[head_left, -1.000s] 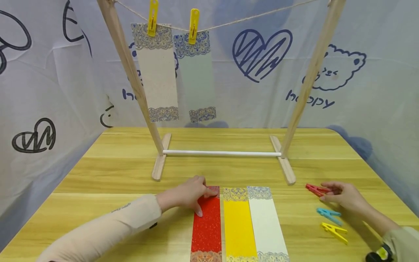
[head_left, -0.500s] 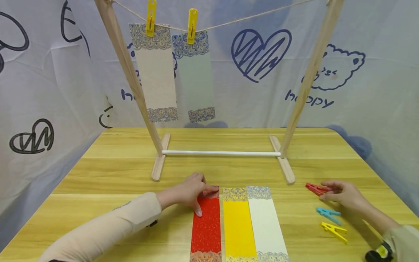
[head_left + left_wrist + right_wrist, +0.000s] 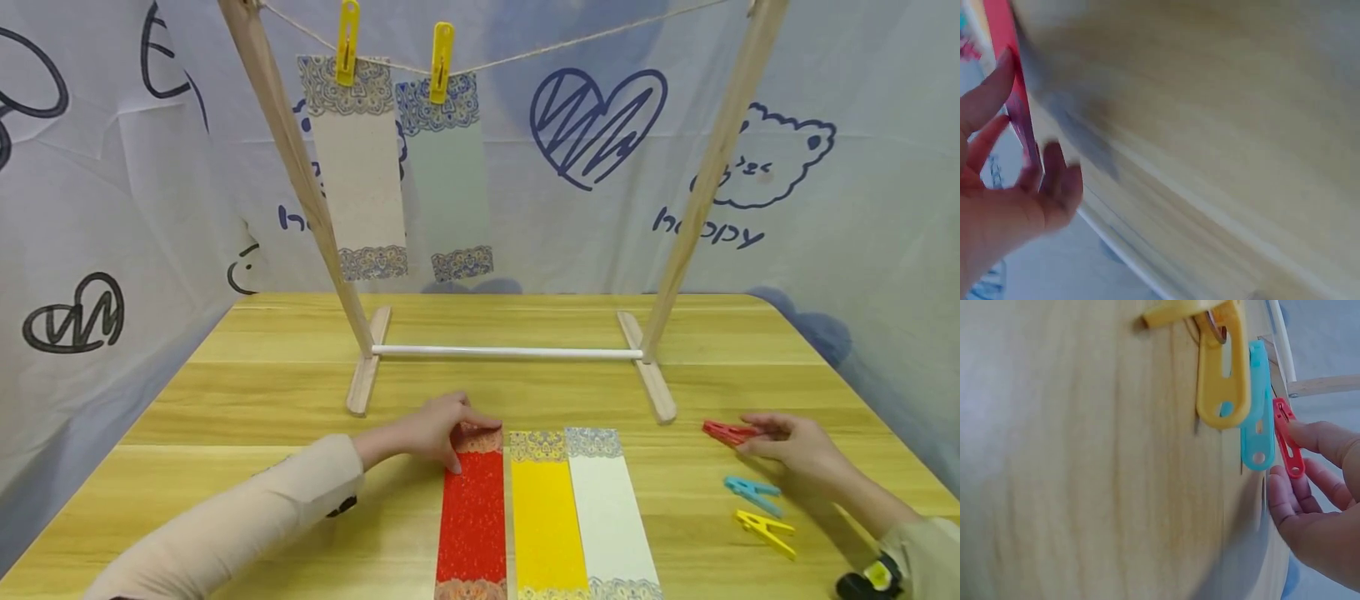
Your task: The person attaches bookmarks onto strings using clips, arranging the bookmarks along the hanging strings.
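Observation:
My left hand [image 3: 435,429] pinches the far patterned end of a red paper strip [image 3: 474,517] on the table. In the left wrist view, the thumb lies on one face of the red strip [image 3: 1005,28] with fingers behind it, and its edge stands off the wood. At the right, my right hand [image 3: 795,448] holds a red clothespin [image 3: 726,432] between thumb and fingers, plainly seen in the right wrist view. A yellow strip [image 3: 550,521] and a white strip [image 3: 611,512] lie beside the red one. Nearer me are a blue clothespin [image 3: 753,493] and a yellow clothespin [image 3: 767,530].
A wooden frame [image 3: 708,196] with a white crossbar [image 3: 510,352] stands behind the strips. From its string [image 3: 585,40] hang a cream strip [image 3: 358,179] and a pale green strip [image 3: 450,187], each under a yellow clothespin. A printed cloth [image 3: 600,250] backs the table [image 3: 247,383].
My left hand has shifted slightly away from me along the red strip, its thumb drawing up toward the far end. The red clothespin's handles look squeezed closer together in my right hand.

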The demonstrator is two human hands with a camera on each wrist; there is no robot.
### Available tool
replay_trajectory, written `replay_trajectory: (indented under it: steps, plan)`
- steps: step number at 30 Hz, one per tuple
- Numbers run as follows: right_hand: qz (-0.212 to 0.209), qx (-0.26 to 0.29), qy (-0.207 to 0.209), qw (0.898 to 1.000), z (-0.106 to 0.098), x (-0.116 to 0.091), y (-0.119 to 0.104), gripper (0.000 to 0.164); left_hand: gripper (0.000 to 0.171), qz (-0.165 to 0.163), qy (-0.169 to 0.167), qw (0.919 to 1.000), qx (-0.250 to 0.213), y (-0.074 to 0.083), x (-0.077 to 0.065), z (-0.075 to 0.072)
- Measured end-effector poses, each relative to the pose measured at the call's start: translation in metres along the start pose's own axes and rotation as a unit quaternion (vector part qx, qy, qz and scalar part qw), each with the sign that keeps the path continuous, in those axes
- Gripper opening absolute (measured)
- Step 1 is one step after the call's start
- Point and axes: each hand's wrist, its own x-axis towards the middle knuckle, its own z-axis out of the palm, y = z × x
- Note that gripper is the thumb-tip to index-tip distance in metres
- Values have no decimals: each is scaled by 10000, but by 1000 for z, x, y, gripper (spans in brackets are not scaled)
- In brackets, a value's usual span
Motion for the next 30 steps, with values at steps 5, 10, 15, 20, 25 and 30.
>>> replay_trajectory:
  steps: [5,10,15,20,25,30]
  plan:
    - [26,-40,349,9994,-1,1,0,51,62,-27,72,9904,-1384,-7,2,-9]
    - [87,349,457,9983,-2,3,-1,51,55,-621,289,9737,-2173,-10,0,-19]
    - [-135,1210,487,9914,-2,3,-1,35,48,-679,321,9489,-3065,-11,0,-23]
    - [-294,1847,593,9806,-2,2,-3,25,44,-555,312,9351,-3485,-10,0,-25]
    - [-377,2242,636,9717,-2,3,-4,26,42,-540,320,9331,-3542,-8,0,-27]
    - [-560,3512,483,9334,-1,12,6,20,35,-616,683,9150,-3928,-4,0,-33]
